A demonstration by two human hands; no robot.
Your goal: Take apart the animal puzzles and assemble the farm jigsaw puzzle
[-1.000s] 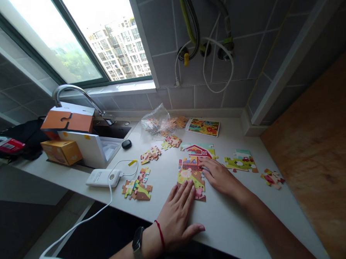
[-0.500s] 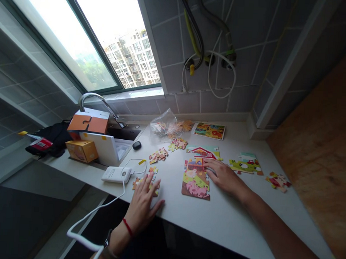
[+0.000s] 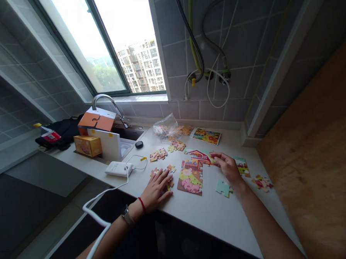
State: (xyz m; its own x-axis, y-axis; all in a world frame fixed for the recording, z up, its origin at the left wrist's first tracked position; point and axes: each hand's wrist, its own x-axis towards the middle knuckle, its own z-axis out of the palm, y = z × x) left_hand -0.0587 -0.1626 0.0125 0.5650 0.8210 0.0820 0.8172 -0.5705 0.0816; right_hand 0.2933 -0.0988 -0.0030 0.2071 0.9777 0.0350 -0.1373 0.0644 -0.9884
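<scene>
My right hand has its fingertips closed at the right end of the red barn puzzle section. That section touches or nearly touches the top of the joined pig puzzle section. Near my right wrist lie mint-green puzzle pieces. My left hand rests open and flat, fingers spread, partly covering a group of loose puzzle pieces. Behind my right hand, a sheep-and-tractor puzzle section is partly hidden.
Loose pieces lie at the right; more piles stand left of the barn. A plastic bag and a picture card are at the back. A power bank, its cable, boxes and the sink are leftward.
My right hand has moved from the pig section's top to the barn's right end. The barn section now sits closer to the pig section. Mint-green pieces now show by my wrist. The view has shifted.
</scene>
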